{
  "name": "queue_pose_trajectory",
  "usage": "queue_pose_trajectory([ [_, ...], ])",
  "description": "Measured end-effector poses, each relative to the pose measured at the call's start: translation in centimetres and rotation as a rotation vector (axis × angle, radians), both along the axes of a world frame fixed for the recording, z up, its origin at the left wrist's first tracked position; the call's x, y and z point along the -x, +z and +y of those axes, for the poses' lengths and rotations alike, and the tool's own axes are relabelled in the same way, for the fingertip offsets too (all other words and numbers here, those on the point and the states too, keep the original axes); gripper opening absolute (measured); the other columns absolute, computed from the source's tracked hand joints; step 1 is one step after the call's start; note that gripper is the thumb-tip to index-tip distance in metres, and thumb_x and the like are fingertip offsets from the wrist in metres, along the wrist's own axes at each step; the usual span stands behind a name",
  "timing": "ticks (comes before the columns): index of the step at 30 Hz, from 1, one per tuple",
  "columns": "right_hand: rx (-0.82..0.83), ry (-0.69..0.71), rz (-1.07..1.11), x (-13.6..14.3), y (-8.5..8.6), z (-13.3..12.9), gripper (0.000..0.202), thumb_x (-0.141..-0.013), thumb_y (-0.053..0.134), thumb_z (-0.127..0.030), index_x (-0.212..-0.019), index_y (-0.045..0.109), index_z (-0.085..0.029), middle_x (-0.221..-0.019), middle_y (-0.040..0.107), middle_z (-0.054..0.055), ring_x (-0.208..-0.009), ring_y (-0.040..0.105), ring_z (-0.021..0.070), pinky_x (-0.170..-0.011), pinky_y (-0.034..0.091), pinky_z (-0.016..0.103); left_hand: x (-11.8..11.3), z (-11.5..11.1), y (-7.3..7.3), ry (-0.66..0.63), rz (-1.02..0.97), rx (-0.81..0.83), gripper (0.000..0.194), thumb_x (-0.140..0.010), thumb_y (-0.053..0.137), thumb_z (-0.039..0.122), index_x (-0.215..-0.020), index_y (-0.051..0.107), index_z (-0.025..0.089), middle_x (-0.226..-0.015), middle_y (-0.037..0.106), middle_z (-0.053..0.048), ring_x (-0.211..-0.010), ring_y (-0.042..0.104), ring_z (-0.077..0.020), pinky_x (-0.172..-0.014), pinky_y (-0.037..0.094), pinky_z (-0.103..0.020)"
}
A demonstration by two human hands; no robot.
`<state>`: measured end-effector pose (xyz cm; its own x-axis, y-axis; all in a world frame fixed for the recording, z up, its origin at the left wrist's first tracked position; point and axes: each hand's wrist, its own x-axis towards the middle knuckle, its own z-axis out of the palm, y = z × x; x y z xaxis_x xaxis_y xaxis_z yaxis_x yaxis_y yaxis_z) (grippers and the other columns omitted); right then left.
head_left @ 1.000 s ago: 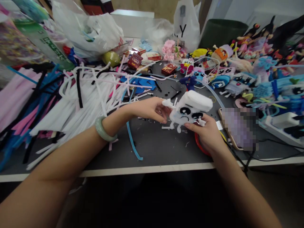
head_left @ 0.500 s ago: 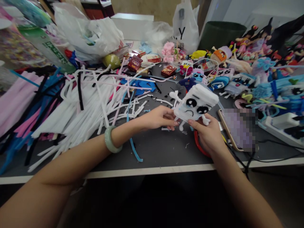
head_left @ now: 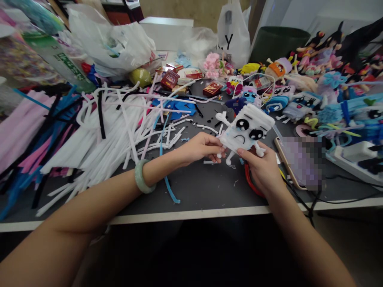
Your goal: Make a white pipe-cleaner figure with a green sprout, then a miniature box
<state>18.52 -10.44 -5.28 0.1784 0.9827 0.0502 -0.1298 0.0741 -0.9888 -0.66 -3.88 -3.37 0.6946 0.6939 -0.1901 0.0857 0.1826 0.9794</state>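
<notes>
A white fuzzy doll (head_left: 245, 129) with black eyes, a frowning mouth and thin white limbs is held above the dark table (head_left: 191, 191). My right hand (head_left: 263, 167) grips its lower right side, thumb on the front. At its lower left, my left hand (head_left: 208, 149) pinches one small white leg between thumb and fingers. The other leg hangs free between the hands. Under my right hand lies a red-handled tool (head_left: 251, 181), partly hidden. A green bangle (head_left: 143, 176) circles my left wrist.
White pipe cleaners (head_left: 98, 139) are heaped at the left, with pink, blue and black ones beside them. Cut pieces lie mid-table. A phone (head_left: 299, 163) and a white power strip (head_left: 356, 159) sit at the right. Finished dolls (head_left: 302, 105), small red boxes (head_left: 212, 89) and plastic bags stand behind.
The doll has tilted slightly, and its face and raised arm have shifted a little. My left hand now has the small leg between its fingertips; the left wrist has moved slightly right.
</notes>
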Motion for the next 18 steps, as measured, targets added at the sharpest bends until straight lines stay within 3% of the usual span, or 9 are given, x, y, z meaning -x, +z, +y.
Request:
queue_pose_trajectory([
  [7, -0.027, 0.030, 0.039, 0.40, 0.22, -0.16, 0.018, -0.070, 0.079, -0.024, -0.079, 0.064, -0.022, -0.082, 0.070, -0.001, -0.081, 0.065, 0.0164, -0.082, 0.051, 0.033, -0.07, -0.21, 0.15, 0.012, -0.021, 0.036, 0.011, -0.078, 0.070, 0.018, -0.083, 0.071, 0.008, -0.077, 0.070, -0.004, -0.058, 0.063, -0.0071, -0.061, 0.050, -0.020],
  [11, -0.042, 0.025, 0.022, 0.53, 0.44, -0.15, 0.018, -0.071, 0.077, -0.027, -0.085, 0.064, -0.023, -0.088, 0.071, 0.001, -0.088, 0.067, 0.0191, -0.087, 0.052, 0.037, -0.17, -0.06, 0.01, 0.003, -0.007, 0.112, 0.013, -0.080, 0.062, 0.019, -0.082, 0.069, 0.008, -0.076, 0.072, -0.008, -0.062, 0.069, -0.0126, -0.064, 0.053, -0.024],
  [14, -0.054, 0.010, 0.059, 0.57, 0.52, -0.13, 0.021, -0.071, 0.077, -0.027, -0.089, 0.066, -0.024, -0.090, 0.072, 0.001, -0.087, 0.067, 0.0182, -0.090, 0.051, 0.037, -0.14, 0.23, -0.39, -0.007, -0.045, 0.193, 0.020, -0.069, 0.053, 0.009, -0.082, 0.068, 0.007, -0.074, 0.073, -0.010, -0.063, 0.071, -0.0162, -0.065, 0.055, -0.028],
  [18, -0.052, -0.014, 0.038, 0.59, 0.45, -0.09, 0.021, -0.073, 0.075, -0.030, -0.089, 0.064, -0.024, -0.092, 0.071, 0.002, -0.090, 0.067, 0.0194, -0.089, 0.051, 0.037, -0.05, 0.19, -0.63, -0.160, -0.045, 0.125, 0.037, -0.060, 0.058, 0.003, -0.094, 0.068, 0.010, -0.084, 0.076, -0.007, -0.065, 0.070, -0.0131, -0.061, 0.052, -0.023],
])
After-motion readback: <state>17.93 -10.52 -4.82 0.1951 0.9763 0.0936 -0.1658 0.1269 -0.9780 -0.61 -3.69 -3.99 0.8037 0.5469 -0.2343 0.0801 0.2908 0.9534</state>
